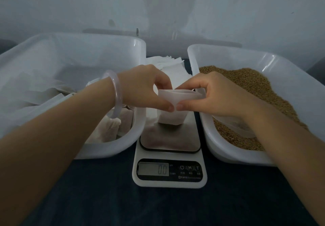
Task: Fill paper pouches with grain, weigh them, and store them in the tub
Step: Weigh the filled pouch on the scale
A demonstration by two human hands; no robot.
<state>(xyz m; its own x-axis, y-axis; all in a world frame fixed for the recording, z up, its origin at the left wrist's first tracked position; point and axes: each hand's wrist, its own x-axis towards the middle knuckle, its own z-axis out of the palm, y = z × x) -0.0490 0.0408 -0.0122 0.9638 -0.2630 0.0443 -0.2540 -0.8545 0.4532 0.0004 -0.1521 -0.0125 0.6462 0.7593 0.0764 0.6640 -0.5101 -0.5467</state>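
Note:
A white paper pouch (171, 115) hangs with its mouth spread wide just above the steel platform of the digital scale (169, 155), whose display reads 0.0. My left hand (146, 87) pinches the pouch's left rim and my right hand (214, 95) pinches its right rim, thumbs meeting at the front. To the right stands a white tub (198, 78) of brown grain (249, 83), with a clear plastic scoop (235, 125) lying in the grain under my right wrist. The white tub (112, 148) on the left holds several filled pouches (112, 127).
A stack of flat empty pouches (173, 64) lies behind the scale, between the two tubs. Everything sits on a dark blue tabletop (123, 199) against a pale wall. A pale bangle (116, 94) circles my left wrist.

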